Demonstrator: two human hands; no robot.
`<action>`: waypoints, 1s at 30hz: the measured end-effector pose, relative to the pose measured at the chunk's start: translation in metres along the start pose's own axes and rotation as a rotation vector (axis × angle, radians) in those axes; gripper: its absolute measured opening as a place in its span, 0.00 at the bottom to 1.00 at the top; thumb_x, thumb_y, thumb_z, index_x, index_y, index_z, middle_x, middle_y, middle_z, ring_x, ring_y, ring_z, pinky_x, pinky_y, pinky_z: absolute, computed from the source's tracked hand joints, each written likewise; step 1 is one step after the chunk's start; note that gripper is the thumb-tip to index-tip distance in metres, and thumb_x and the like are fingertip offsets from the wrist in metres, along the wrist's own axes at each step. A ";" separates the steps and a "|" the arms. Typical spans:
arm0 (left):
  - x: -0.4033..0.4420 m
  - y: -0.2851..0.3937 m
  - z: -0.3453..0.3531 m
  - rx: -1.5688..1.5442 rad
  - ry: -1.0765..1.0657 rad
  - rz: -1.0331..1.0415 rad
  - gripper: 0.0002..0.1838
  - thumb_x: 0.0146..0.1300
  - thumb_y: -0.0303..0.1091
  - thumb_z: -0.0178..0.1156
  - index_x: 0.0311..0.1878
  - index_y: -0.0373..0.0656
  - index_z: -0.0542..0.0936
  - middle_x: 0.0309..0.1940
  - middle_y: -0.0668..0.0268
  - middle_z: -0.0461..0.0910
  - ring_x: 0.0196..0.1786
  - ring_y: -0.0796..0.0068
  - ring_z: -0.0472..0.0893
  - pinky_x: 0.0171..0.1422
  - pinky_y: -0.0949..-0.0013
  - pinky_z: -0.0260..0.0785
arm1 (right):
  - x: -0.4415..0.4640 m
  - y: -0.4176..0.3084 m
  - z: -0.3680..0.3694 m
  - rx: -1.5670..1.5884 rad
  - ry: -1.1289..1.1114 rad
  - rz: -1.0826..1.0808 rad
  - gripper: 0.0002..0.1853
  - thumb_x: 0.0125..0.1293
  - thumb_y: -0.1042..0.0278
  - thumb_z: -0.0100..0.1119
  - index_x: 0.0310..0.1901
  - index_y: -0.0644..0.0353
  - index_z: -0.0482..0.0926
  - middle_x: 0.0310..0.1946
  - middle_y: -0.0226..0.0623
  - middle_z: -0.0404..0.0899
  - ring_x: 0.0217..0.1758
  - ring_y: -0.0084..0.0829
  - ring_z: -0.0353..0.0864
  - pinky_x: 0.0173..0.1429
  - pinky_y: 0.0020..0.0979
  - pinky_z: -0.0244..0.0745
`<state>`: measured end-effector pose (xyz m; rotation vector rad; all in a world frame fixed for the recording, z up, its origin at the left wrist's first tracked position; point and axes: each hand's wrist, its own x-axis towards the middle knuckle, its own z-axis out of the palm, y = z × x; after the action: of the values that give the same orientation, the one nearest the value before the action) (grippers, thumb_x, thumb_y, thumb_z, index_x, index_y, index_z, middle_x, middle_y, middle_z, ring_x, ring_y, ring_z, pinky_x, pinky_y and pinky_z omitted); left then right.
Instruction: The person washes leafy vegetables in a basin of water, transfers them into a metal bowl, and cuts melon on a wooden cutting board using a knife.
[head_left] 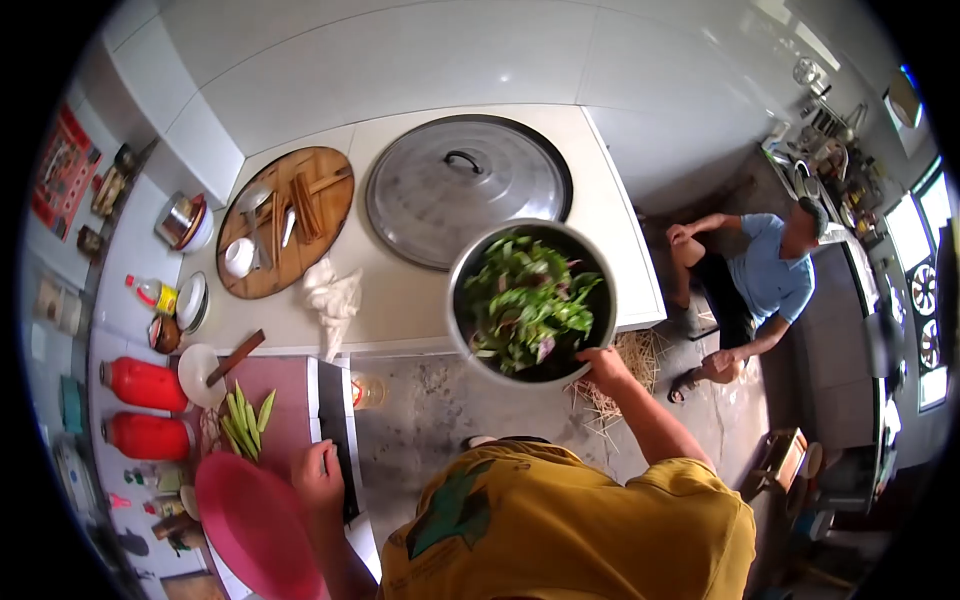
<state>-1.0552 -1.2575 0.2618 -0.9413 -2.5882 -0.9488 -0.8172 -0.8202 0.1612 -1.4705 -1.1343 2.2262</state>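
My right hand (pixel 606 370) grips the near right rim of a round metal basin (pixel 463 345), held up in front of the stove counter. Loose leafy greens (pixel 530 300), some with purplish parts, lie inside it. My left hand (pixel 318 475) is low on the left with its fingers curled, and I see nothing in them. It is close beside the rim of a pink plastic basin (pixel 250 530). Cut green okra-like pods (pixel 246 422) lie on the pinkish counter beyond that basin. A white bowl (pixel 203 375) with a wooden-handled utensil (pixel 237 357) stands behind the pods.
A large lidded wok (pixel 440 200) sits in the white counter (pixel 400 310). Left of it are a round wooden board (pixel 290 250) with utensils and a cloth (pixel 332 298). Red-filled jars (pixel 148 385) line the left. A seated person (pixel 770 270) is at right, near straw (pixel 630 370).
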 end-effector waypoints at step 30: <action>-0.159 -0.071 -0.001 0.095 -0.203 -0.413 0.06 0.57 0.30 0.60 0.37 0.43 0.82 0.34 0.59 0.82 0.40 0.55 0.80 0.46 0.57 0.71 | 0.083 0.054 0.338 -1.029 -0.664 -0.811 0.25 0.59 0.65 0.60 0.59 0.62 0.71 0.53 0.52 0.76 0.56 0.46 0.76 0.59 0.39 0.71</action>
<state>-0.9791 -1.3778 0.1619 -0.5079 -3.0437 -0.8462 -1.1353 -0.9672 0.1317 -0.1740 -2.6994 1.5258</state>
